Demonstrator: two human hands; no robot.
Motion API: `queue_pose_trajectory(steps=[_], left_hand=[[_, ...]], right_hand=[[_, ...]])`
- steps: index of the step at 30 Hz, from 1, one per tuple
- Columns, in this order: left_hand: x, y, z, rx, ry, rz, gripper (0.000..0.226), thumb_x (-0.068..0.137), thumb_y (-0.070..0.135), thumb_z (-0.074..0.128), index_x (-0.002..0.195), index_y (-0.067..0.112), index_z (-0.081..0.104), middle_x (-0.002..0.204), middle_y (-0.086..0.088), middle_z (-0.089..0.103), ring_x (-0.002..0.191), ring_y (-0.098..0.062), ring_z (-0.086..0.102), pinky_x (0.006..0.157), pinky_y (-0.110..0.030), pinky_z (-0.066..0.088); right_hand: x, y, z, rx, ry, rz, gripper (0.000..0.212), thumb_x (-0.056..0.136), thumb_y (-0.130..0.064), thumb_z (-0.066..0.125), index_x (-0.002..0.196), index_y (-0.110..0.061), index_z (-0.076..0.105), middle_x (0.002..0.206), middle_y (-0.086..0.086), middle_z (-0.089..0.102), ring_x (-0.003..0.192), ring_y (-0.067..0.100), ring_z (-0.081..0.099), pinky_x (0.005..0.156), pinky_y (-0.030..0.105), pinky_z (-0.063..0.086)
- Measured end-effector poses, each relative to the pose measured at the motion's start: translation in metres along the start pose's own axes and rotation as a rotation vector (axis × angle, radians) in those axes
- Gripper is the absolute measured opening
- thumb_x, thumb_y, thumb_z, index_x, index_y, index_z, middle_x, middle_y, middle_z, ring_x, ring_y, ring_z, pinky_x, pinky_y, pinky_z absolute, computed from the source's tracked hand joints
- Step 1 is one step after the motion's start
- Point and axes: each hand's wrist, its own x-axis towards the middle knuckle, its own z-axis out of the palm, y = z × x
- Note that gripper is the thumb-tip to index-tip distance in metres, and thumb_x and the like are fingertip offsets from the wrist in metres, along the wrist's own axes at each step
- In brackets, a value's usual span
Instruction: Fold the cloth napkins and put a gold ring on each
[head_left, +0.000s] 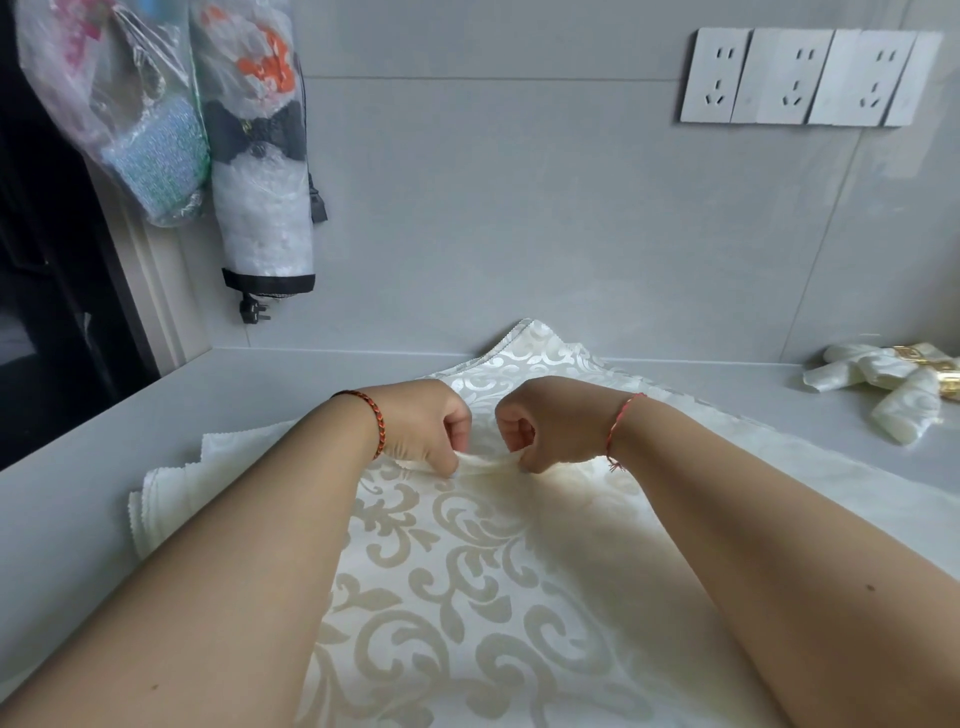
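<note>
Cream damask napkin (467, 571) spread flat on the grey counter (78, 519), scroll pattern facing up, far corner (530, 332) lifted slightly against the back wall. It lies centred in front of the person, running from the near edge of the view back to the wall.

A narrow ridge of cloth (485, 462) is raised across the middle of the napkin. Left hand (421, 421) has fingers curled, pinching the left end of that ridge between thumb and fingertips. Right hand (550, 423) is likewise curled, pinching the right end. The two hands sit just beside each other, knuckles up, both forearms reaching over the napkin.

Left wrist carries a red-and-dark braided cord (371, 421); right wrist a thin red string (621, 426).

Under the left forearm: stack of unfolded napkins (171, 488), pinked edges fanned out, partly beneath the spread one.

Far right of the counter: finished napkins (883, 384) rolled and lying in a loose heap, with gold rings (945, 379) around them; exact count unclear.

Wall behind: row of white sockets (810, 78) upper right. Upper left: two plastic bags (182, 119) hanging, contents indistinct, a black plug (254, 312) dangling below.
</note>
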Motion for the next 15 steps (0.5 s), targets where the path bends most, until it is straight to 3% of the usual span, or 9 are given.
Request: queue_pose_trajectory(steps=[4,8,10,12,15], left_hand=[[-0.002,0.004,-0.001,0.102,-0.042,-0.029,0.019,0.069,0.011,0.07,0.066,0.029,0.066,0.064,0.012,0.055,0.064,-0.011,0.05,0.063,-0.025,0.041],[-0.008,0.01,-0.006,0.103,-0.141,-0.065,0.022,0.071,0.01,0.072,0.074,0.031,0.073,0.061,0.014,0.055,0.063,-0.008,0.05,0.063,-0.021,0.041],[-0.013,0.013,-0.011,0.097,-0.201,-0.074,0.014,0.074,0.017,0.078,0.079,0.031,0.076,0.064,0.02,0.059,0.067,-0.001,0.053,0.067,-0.017,0.042],[-0.017,0.014,-0.015,0.052,-0.237,-0.091,0.005,0.077,0.032,0.079,0.079,0.029,0.078,0.073,0.02,0.068,0.073,0.005,0.057,0.079,-0.016,0.044],[-0.014,0.014,-0.013,0.055,-0.24,-0.099,0.012,0.077,0.039,0.077,0.076,0.027,0.077,0.069,0.017,0.069,0.068,0.004,0.057,0.078,-0.016,0.044]], right_hand=[[0.0,-0.01,-0.001,-0.077,-0.089,-0.014,0.023,0.073,-0.004,0.061,0.067,-0.025,0.054,0.071,-0.007,0.054,0.066,0.018,0.054,0.063,0.037,0.053],[-0.006,-0.012,-0.009,-0.049,-0.185,0.025,0.023,0.072,-0.004,0.059,0.076,-0.026,0.065,0.071,-0.011,0.058,0.055,0.009,0.05,0.056,0.026,0.045],[-0.008,-0.009,-0.014,-0.008,-0.211,0.04,0.018,0.073,-0.011,0.062,0.077,-0.027,0.069,0.068,-0.014,0.06,0.055,0.003,0.05,0.06,0.026,0.047],[-0.007,-0.005,-0.015,0.04,-0.207,0.06,0.003,0.073,-0.026,0.069,0.075,-0.027,0.071,0.068,-0.013,0.065,0.061,0.005,0.058,0.072,0.034,0.056],[-0.004,-0.001,-0.013,0.051,-0.194,0.058,0.009,0.072,-0.037,0.076,0.071,-0.031,0.069,0.079,-0.007,0.071,0.075,0.014,0.064,0.079,0.041,0.057]])
